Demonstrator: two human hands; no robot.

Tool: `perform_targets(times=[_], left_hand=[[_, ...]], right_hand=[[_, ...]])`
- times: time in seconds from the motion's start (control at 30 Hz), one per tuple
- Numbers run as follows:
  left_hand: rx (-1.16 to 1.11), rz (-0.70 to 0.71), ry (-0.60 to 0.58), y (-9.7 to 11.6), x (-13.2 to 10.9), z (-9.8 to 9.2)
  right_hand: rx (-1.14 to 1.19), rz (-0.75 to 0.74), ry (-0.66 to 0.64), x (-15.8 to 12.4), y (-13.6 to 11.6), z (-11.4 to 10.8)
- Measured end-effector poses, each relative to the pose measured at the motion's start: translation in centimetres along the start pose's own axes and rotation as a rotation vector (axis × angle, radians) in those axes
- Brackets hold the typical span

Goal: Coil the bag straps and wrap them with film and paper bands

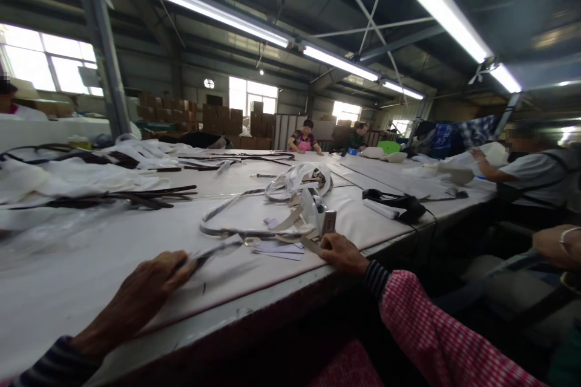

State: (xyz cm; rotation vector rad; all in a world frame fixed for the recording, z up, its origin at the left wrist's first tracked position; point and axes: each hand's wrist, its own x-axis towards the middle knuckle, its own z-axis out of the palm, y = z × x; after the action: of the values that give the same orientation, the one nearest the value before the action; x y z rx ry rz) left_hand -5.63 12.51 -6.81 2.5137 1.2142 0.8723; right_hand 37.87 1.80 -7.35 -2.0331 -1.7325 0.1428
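My left hand [145,296] lies on the white table [91,266] near its front edge, fingers closed on a thin metal tool like scissors [213,252]. My right hand [342,254] rests curled on the table edge, pinching the end of a beige strap [299,240] beside a tape dispenser [320,213]. A grey strap loop [236,217] and white paper slips [279,248] lie between the hands.
White fabric and dark straps [113,193] are piled at the left. A black bundle [399,202] sits at the right. Other people work at the table's right side and far end. Cardboard boxes [218,118] are stacked behind.
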Motion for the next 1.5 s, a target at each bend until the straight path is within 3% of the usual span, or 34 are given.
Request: perform_targets(times=[0.13, 0.27, 0.43, 0.53, 0.7, 0.83, 1.03, 1.23, 1.5], left_hand=[[-0.497, -0.303, 0.07, 1.6, 0.1, -1.5], [-0.967, -0.397, 0.247, 2.9, 0.6, -2.5], [-1.324, -0.46, 0.421, 1.5, 2.1, -1.8], [-1.478, -0.524, 0.464, 0.1, 2.8, -0.6], [-1.561, -0.527, 0.397, -1.1, 3.1, 0.9], [-1.578, -0.51, 0.301, -1.1, 2.9, 1.2], [-1.623, -0.51, 0.299, -1.5, 2.8, 1.5], [-1.628, -0.519, 0.308, -1.5, 2.5, 1.5], [-1.64, -0.484, 0.323, -1.7, 2.2, 1.3]], right_hand=[[0.136, -0.05, -0.029, 0.3, -1.1, -0.6], [0.246, -0.19, -0.028, 1.5, -4.4, -0.4], [0.269, -0.38, -0.086, 4.1, -10.3, 2.8], [0.226, -0.457, -0.075, 5.1, -13.3, 5.2], [0.159, -0.488, -0.03, 6.4, -15.5, 7.4], [0.144, -0.459, 0.013, 7.4, -15.6, 8.6], [0.21, -0.441, 0.031, 6.9, -15.7, 10.3], [0.283, -0.581, -0.072, 5.8, -15.6, 10.3], [0.068, -0.605, -0.108, 5.7, -16.8, 9.4]])
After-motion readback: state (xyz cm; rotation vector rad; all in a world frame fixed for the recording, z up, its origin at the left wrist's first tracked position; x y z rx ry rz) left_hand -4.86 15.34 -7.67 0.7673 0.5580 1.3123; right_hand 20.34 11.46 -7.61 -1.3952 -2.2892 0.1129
